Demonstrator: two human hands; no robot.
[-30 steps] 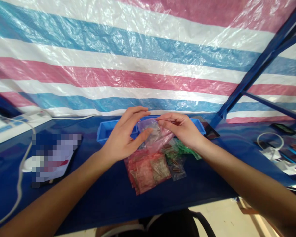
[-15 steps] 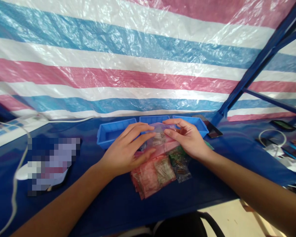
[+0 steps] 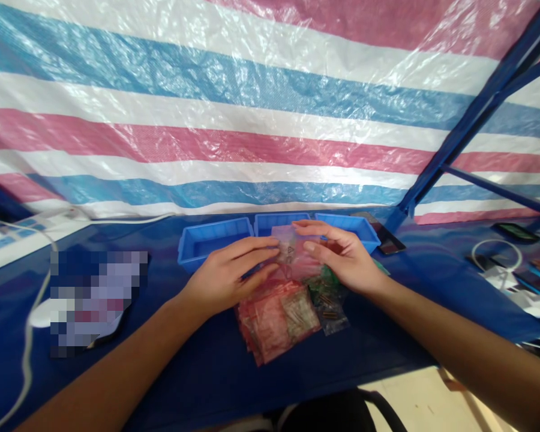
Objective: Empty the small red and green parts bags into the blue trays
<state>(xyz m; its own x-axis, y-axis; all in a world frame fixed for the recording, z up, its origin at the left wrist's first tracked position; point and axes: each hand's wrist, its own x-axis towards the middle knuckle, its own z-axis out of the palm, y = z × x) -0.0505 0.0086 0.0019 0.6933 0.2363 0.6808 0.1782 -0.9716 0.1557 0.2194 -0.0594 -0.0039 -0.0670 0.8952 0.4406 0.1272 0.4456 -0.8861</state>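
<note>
Between my hands, a see-through pinkish plastic bag with a small triangle mark is held above a pile of other bags. My left hand has its fingers at the bag's left edge, thumb below and fingers above. At the upper right edge, my right hand grips it with thumb and forefinger. Below lies a stack of pink plastic bags, with a clear bag of thin pieces on top. Beside it is a small clear bag with copper-coloured pins, partly over something green.
Behind my hands stand three blue bins: left, middle and right. A dark phone lies beyond the right bin. A blurred-out object and a white cable are at left. Cables and devices lie far right.
The plastic bag has tilted and sits slightly lower between my hands. My left hand has shifted slightly left, its fingers less spread. The bags below stay in place.
</note>
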